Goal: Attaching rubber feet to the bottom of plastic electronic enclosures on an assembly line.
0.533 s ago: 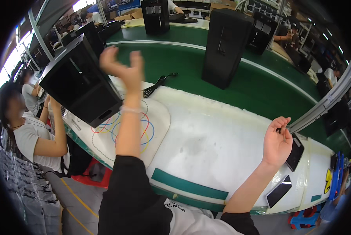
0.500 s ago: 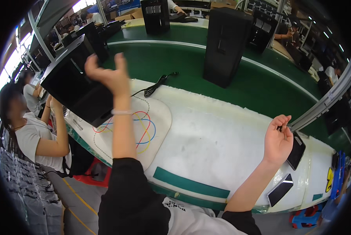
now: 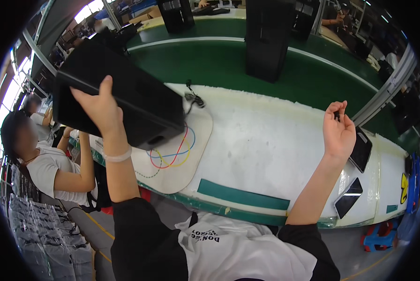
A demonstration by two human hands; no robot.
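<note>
At the far left a co-worker in a white top sits beside the bench, one arm raised toward its edge; just right of that, my left hand is lifted, palm flat against the near face of a black speaker cabinet, fingers pressed together and extended upward, thumb lying apart along the side; a pale band circles that wrist. The cabinet sits tilted, its lower end over a cream-coloured board marked with looping red, yellow and blue lines; a black cable lies coiled at the board's far edge. The board rests on the white workbench; beyond it runs a green conveyor carrying a tall black cabinet, upright. Further right, my right hand is raised above the bench, thumb and forefinger pinching a small dark item, too small to identify; remaining fingers loosely curled. Two dark phone-like slabs lie at the bench's right end.
</note>
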